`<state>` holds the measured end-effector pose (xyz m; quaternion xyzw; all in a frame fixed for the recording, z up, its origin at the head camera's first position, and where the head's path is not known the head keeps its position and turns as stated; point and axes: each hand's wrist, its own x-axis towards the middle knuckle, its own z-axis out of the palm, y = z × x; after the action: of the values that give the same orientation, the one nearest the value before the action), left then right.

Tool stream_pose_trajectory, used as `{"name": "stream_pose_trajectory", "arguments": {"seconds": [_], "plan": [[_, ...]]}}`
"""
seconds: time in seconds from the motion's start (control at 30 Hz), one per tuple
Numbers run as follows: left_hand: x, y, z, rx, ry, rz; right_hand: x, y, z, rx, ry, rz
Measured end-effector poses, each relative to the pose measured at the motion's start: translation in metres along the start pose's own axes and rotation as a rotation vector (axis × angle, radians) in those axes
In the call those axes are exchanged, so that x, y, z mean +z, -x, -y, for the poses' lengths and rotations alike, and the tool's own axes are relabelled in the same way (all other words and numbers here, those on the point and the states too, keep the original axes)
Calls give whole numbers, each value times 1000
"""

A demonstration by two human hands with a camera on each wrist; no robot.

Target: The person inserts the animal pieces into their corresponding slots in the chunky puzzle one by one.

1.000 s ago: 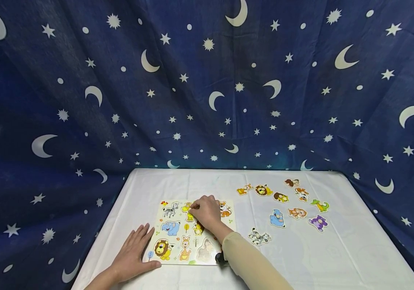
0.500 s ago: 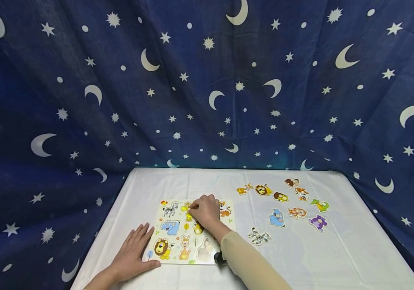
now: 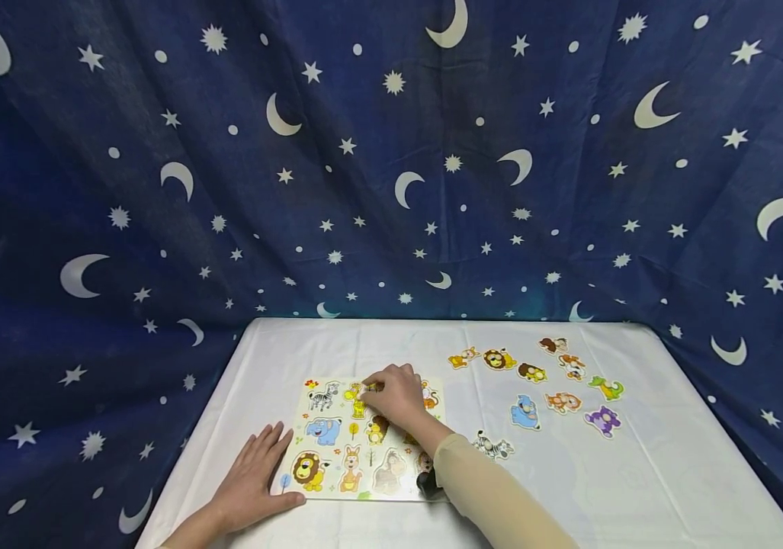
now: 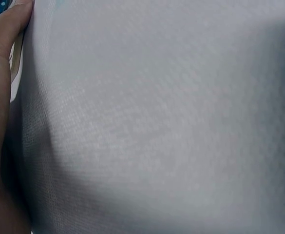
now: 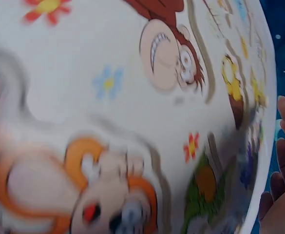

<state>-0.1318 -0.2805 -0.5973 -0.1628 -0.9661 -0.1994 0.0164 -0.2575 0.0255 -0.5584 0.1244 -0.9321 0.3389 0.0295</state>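
A puzzle board [image 3: 410,461] with animal pictures lies on the white table. My left hand [image 3: 250,473] rests flat with straight fingers at its left edge, the thumb at the near corner. In the left wrist view the left hand [image 4: 0,73] shows only at the left border. My right hand [image 3: 399,393] is over the top row, thumb and forefinger apart beside the giraffe [image 3: 357,406], which lies on the board. The right wrist view has the right hand [image 5: 283,170] at the right border, fingers loosely bent, above the board's monkey [image 5: 164,53] and crocodile [image 5: 205,187].
Loose animal pieces lie to the right of the board, among them a zebra [image 3: 492,445], a blue elephant [image 3: 524,412], a purple bear [image 3: 602,422], a lion [image 3: 499,360] and a crocodile [image 3: 606,388]. A dark starry curtain [image 3: 364,191] hangs behind the table.
My right hand has shifted slightly right and its thumb and forefinger have spread apart, so more of the giraffe and the hedgehog below shows. The left hand has stayed in place.
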Motion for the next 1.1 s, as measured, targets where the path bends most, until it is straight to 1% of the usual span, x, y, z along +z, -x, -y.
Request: {"name": "stream_pose_trajectory", "arguments": {"seconds": [0.2,0.33,0.63,0.73,0.93,1.03,1.1], "plan": [[0,-2,-1,-2,-5,-4,-22,3,-6,-29,-75,-10],[0,-4,-3,-2,-6,-11,-39,6,-12,-53,-116,-40],[0,-7,-4,-11,11,-10,-73,7,-28,-25,-150,-102],[2,-5,-3,0,6,-27,-83,10,-37,-15,-159,-122],[9,5,0,42,-28,-74,-105,22,-62,29,-148,-161],[9,5,0,64,-44,-104,-122,25,-75,26,-154,-187],[8,3,0,64,-36,-102,-133,27,-83,19,-144,-199]]}}
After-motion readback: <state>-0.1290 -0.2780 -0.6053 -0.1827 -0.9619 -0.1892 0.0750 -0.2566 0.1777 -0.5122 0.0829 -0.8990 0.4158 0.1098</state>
